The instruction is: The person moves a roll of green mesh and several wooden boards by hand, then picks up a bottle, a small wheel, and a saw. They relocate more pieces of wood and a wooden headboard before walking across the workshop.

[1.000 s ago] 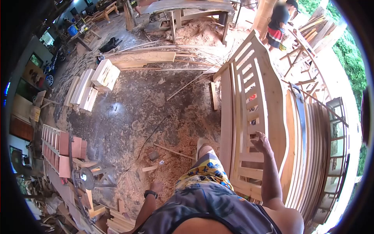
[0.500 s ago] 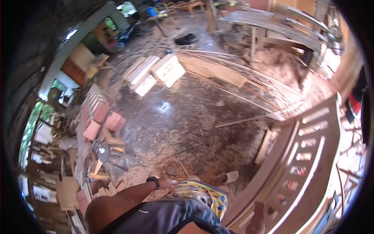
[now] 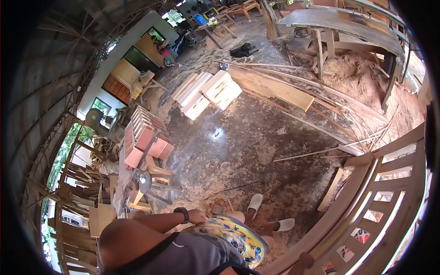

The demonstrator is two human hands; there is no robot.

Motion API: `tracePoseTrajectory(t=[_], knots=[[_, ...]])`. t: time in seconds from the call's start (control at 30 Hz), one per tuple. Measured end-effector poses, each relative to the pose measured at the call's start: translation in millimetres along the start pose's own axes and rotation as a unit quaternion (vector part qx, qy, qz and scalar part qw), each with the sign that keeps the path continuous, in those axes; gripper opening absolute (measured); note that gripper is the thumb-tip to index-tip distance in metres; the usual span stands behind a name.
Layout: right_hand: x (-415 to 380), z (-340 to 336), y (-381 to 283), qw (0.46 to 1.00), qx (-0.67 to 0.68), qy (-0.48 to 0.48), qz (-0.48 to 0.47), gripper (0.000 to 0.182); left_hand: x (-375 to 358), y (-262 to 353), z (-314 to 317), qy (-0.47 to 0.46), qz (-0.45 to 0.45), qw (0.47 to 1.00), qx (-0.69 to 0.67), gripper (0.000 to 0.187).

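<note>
My left hand (image 3: 197, 216), with a dark watch (image 3: 182, 214) on the wrist, is closed beside the patterned shorts (image 3: 233, 236). Whatever it may hold is hidden. At the bottom right, my right hand (image 3: 304, 262) is at the long slatted wooden frame (image 3: 341, 208), touching or just over its near rail; its fingers cannot be made out. The frame has rows of openings between its slats and curves up the right side of the view.
Pinkish wooden pieces (image 3: 160, 147) and a standing fan-like round object (image 3: 145, 182) are at left. Pale stacked wood (image 3: 206, 94), long boards (image 3: 270, 87) and a workbench (image 3: 339, 23) lie farther off. A dark animal (image 3: 243, 50) rests on the floor. A person (image 3: 167, 54) is in the background.
The view has shifted, so the scene sits farther right and both light shoes now show. My right hand appears lower, against the slatted frame. My left hand stays by the shorts.
</note>
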State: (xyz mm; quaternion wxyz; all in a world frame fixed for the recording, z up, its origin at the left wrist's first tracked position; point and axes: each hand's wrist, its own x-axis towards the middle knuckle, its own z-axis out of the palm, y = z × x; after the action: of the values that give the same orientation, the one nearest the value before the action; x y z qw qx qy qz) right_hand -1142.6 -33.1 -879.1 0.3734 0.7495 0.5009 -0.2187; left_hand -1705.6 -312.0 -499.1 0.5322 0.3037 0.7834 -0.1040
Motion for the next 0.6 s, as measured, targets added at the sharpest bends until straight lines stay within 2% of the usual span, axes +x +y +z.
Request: tracePoseTrajectory(t=[0.1,0.23,0.33,0.5,0.6], knots=[[1.2,-8.1,-8.3,1.0,0.007,0.003,0.009,0.044,3.8,26.8,-20.9,0.013,0.016,0.999,-0.026,0.037],[1.0,-12.1,-15.4,0.999,0.021,-0.001,0.031,0.048,26.4,39.6,-44.6,0.008,0.04,0.999,0.027,0.044],[1.5,-13.5,-18.3,0.999,0.03,-0.002,0.042,0.051,44.9,38.6,-59.6,0.056,0.089,0.993,0.046,0.042],[5.7,-16.9,-24.8,0.998,0.041,0.011,0.05,0.056,38.0,56.6,-84.2,0.032,0.068,0.996,0.047,0.041],[4.9,-14.5,-24.0,0.997,0.049,0.01,0.061,0.059,24.7,51.0,-94.2,0.022,0.06,0.998,-0.018,0.043]])
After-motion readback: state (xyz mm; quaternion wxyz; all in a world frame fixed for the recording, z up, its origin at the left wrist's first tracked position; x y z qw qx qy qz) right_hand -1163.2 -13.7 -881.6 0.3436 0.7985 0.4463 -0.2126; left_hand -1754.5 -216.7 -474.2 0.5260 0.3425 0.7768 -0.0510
